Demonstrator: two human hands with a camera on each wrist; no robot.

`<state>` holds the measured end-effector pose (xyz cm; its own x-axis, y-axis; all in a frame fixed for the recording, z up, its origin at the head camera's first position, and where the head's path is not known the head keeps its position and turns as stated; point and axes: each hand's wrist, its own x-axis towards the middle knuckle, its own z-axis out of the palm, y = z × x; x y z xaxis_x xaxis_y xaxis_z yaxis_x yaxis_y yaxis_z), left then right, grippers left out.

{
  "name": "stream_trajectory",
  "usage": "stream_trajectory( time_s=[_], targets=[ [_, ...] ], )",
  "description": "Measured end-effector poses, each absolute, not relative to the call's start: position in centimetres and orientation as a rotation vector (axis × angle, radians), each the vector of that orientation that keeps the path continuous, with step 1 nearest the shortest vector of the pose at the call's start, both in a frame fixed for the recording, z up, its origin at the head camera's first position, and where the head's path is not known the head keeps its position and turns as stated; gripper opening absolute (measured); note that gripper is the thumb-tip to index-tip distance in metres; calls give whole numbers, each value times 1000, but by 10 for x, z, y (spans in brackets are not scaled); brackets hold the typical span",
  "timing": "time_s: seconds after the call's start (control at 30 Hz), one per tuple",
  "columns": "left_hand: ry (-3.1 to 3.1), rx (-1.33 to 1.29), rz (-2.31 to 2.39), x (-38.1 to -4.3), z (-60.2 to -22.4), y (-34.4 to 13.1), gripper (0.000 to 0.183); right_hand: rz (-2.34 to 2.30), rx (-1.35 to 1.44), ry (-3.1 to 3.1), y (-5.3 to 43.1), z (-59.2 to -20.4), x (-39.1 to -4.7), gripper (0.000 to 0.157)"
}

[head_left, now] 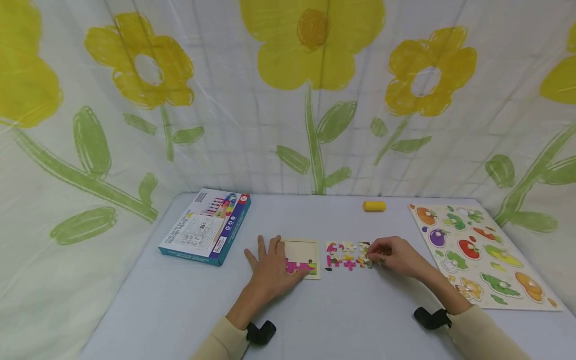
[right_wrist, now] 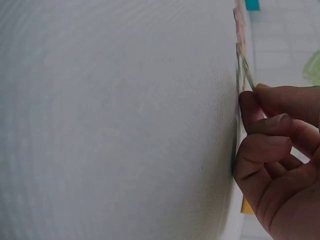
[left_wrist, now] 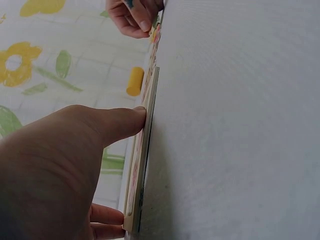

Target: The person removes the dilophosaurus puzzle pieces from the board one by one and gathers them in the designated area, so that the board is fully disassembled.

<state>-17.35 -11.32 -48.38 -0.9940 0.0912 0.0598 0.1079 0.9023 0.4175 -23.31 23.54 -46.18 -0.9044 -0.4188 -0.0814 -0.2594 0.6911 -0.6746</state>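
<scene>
In the head view my left hand (head_left: pixel 271 271) lies with fingers spread over the left side of a square wooden puzzle tray (head_left: pixel 302 250). Its thumb rests on the tray's near edge, as the left wrist view also shows. Pink and green jigsaw pieces (head_left: pixel 295 267) fill the near part of the tray; its far part is bare wood. To the right, my right hand (head_left: pixel 397 256) pinches a thin puzzle piece (right_wrist: pixel 248 74) between thumb and index finger, tilted up off the table. Several loose puzzle pieces (head_left: pixel 349 261) lie in rows between tray and right hand.
A blue and white box (head_left: pixel 204 227) lies at the back left. At the back stands a yellow cylinder (head_left: pixel 374 206) on its side. A board with vegetable pictures (head_left: pixel 483 257) covers the right of the white table (head_left: pixel 333 320). A flower-printed curtain (head_left: pixel 225 140) hangs behind.
</scene>
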Motion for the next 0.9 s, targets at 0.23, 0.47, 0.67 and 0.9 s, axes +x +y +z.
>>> stream_trajectory(
  time_s=[0.23,0.47,0.67,0.9],
  targets=[
    [-3037,-152,-667,-174,-483,-113,102,-1009,-537,2674,235,-461,-233,5],
    [-3034,-155,-685,-174,-482,-113,102,-1010,-554,2663,235,-460,-234,6],
    [-3046,-145,-676,-174,-484,-113,103,-1004,-555,2661,236,-461,-235,5],
    [-3036,-154,-678,-173,-483,-113,102,-998,-556,2666,237,-461,-234,5]
  ],
)
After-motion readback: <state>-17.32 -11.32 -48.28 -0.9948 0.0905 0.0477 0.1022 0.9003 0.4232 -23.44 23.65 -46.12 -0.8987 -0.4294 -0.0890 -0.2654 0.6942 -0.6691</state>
